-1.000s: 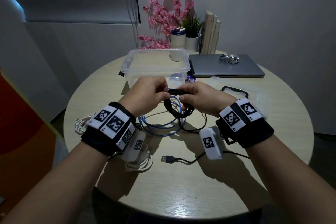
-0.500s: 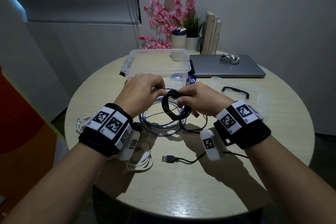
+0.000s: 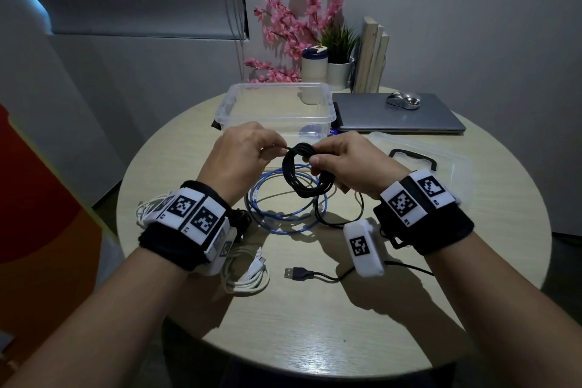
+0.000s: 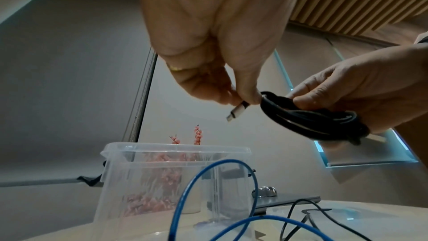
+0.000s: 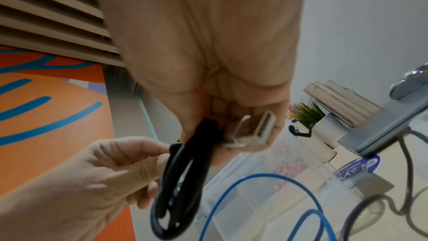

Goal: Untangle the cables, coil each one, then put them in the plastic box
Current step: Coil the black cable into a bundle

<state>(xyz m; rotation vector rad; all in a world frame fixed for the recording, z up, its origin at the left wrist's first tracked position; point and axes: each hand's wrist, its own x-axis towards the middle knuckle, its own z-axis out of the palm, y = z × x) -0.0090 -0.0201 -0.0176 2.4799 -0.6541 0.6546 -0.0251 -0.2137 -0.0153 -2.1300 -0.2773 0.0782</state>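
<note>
Black cable (image 3: 303, 171), coiled in a ring, is held above the surface between both hands, right hand (image 3: 348, 164) clamped on the bundle, left hand (image 3: 244, 154) pinching its free plug end, with the plastic box (image 3: 277, 116) at 12 o'clock just beyond.

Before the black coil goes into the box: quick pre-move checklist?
1. Right hand grips black coil: ok.
2. Left hand pinches the coil's free end by its plug: ok.
3. Free end tucked into coil: not ok, plug sticks out.
4. Plastic box open, lid off beside it: ok.
5. Coil clear of blue cable on table: ok.
6. Coil tight enough to hold: cannot tell.
</note>
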